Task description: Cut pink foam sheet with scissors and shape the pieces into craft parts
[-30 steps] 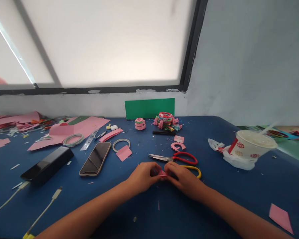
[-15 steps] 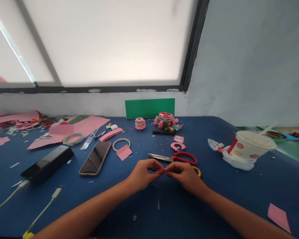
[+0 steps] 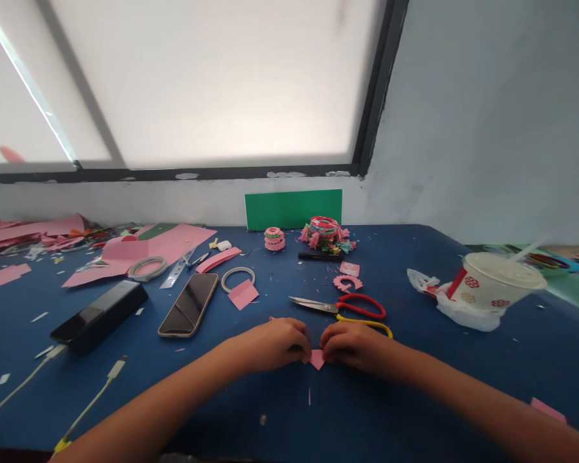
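Both my hands meet at the middle of the blue table (image 3: pixel 415 399). My left hand (image 3: pixel 275 344) and my right hand (image 3: pixel 352 345) each pinch a small folded pink paper piece (image 3: pixel 316 359) and press it down on the table top. Only its lower corner shows between my fingertips. Just behind my right hand lie red-handled scissors (image 3: pixel 347 307) and a yellow-handled pair (image 3: pixel 374 325), partly hidden by that hand.
A phone (image 3: pixel 189 304), a black power bank (image 3: pixel 99 315) with cables, tape rings, a ruler and pink sheets lie at the left. Paper flower stacks (image 3: pixel 324 234) and green card stand by the wall. A lidded paper cup (image 3: pixel 496 283) sits at the right.
My hands held the pink piece lifted slightly half a second ago; now they have come down and nearer to me, pressing it on the table.
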`<state>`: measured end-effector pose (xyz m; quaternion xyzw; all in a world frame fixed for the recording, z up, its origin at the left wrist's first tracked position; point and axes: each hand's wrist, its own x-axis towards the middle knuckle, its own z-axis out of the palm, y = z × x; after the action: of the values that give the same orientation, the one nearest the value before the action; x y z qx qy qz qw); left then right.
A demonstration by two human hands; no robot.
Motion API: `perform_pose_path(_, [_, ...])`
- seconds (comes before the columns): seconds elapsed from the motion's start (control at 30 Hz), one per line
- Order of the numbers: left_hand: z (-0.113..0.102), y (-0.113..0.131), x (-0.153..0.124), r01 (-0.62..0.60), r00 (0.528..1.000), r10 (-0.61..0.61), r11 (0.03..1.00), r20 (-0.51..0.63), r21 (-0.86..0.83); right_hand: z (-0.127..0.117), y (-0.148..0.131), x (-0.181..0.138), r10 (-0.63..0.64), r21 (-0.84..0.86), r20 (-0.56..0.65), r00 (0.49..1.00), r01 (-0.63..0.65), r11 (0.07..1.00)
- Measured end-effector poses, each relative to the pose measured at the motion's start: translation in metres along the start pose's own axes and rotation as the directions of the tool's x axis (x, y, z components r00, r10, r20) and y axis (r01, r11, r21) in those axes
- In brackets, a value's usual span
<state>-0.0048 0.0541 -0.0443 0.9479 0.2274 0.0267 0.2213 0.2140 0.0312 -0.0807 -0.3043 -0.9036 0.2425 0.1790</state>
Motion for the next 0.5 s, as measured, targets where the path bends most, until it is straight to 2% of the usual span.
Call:
perform_pose_path(0.23, [-0.004,0.002,0.020,0.170,0.979,-0.167,0.985,0.114,-0.021,-0.018,-0.006,0.018,0.067,-0.019,0.190,0.980,-0.064,0.998])
perform_pose_path(0.4, [-0.007,0.006,0.034,0.306,0.942,-0.299,0.952,0.152,-0.021,-0.017,-0.008,0.027,0.267,-0.132,0.211,0.940,-0.243,0.961])
perform_pose_path(0.5, [-0.006,0.007,0.042,0.369,0.925,-0.364,0.929,0.111,-0.030,-0.019,-0.011,0.040,0.383,-0.213,0.205,0.901,-0.341,0.916])
